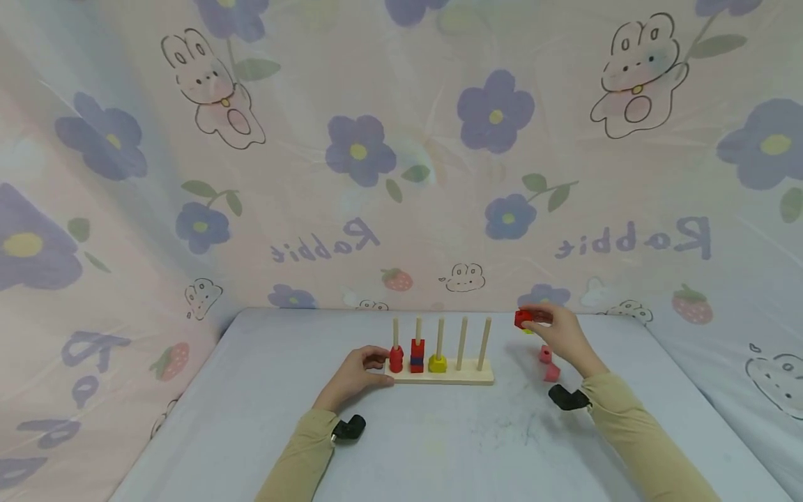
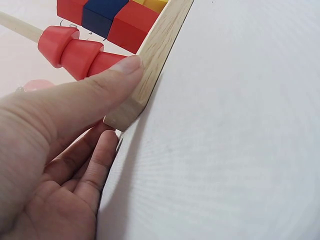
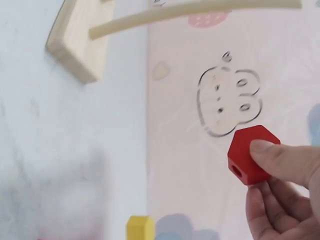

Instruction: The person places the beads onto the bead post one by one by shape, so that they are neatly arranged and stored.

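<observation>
My right hand [image 1: 560,337] pinches a red hexagonal bead [image 3: 250,150], its hole facing sideways, in the air to the right of the wooden peg stand [image 1: 452,378]. Thumb and fingers lie on opposite sides of the bead. At the stand's left end, my left hand [image 1: 354,376] grips the base, thumb on its front edge and fingers at the end, as the left wrist view shows. Red tapered beads [image 2: 82,52] sit on the leftmost peg. Red and dark blue blocks [image 1: 417,355] are stacked on the second peg, and a yellow bead [image 1: 438,364] sits on the third. Two right pegs are bare.
Two pinkish-red beads [image 1: 546,354] lie on the white table below my right hand. A yellow bead [image 3: 140,228] stands near the table's back, partly hidden by the hand in the head view. A printed curtain [image 1: 426,209] hangs behind the table.
</observation>
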### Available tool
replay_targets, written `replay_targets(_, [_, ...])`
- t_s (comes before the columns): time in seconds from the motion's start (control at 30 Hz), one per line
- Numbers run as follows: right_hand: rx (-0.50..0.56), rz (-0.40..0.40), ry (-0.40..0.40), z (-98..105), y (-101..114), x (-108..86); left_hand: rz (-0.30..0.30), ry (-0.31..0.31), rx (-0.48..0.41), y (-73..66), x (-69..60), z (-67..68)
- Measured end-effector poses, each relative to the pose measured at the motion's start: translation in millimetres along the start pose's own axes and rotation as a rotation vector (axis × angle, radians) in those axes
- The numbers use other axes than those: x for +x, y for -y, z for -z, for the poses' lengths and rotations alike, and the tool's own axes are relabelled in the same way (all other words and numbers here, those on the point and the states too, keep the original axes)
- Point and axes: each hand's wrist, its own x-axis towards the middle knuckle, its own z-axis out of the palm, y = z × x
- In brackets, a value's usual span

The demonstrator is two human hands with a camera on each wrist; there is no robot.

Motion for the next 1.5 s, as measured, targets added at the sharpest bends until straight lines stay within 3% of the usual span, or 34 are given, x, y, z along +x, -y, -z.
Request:
replay_targets(0.2, [0.068, 0.039, -0.039, 5.3, 32.6, 3.3, 0.0, 0.001, 0.002, -0.6, -1.1, 0.8])
replay_targets(0.4, [0.241, 0.108, -0.054, 6.7, 84.4, 0.3, -0.006, 0.009, -0.002, -1.5, -1.7, 1.0])
replay_targets(0.67, [0.409, 0.234, -0.051, -16.2, 94.0, 12.2, -0.012, 0.008, 0.011, -1.3, -1.4, 0.9])
replay_targets(0.83, [0.421, 0.251, -0.026, -23.3, 121.1, 10.0, -0.022, 0.0, 0.004, -1.0, -1.2, 0.1])
replay_targets(1.07, [0.439, 0.21, 0.036, -39.2, 147.0, 7.2, -0.026, -0.006, -0.019, -9.1, -4.8, -0.9])
replay_targets(1.2, [0.448, 0.218, 0.043, -49.9, 152.9, 5.9, -0.039, -0.006, -0.049, -10.3, -5.6, -1.7])
replay_targets(1.5, [0.411, 0.236, 0.024, -66.0, 149.1, 5.2, -0.003, 0.0, -0.012, 1.9, -0.5, -0.4])
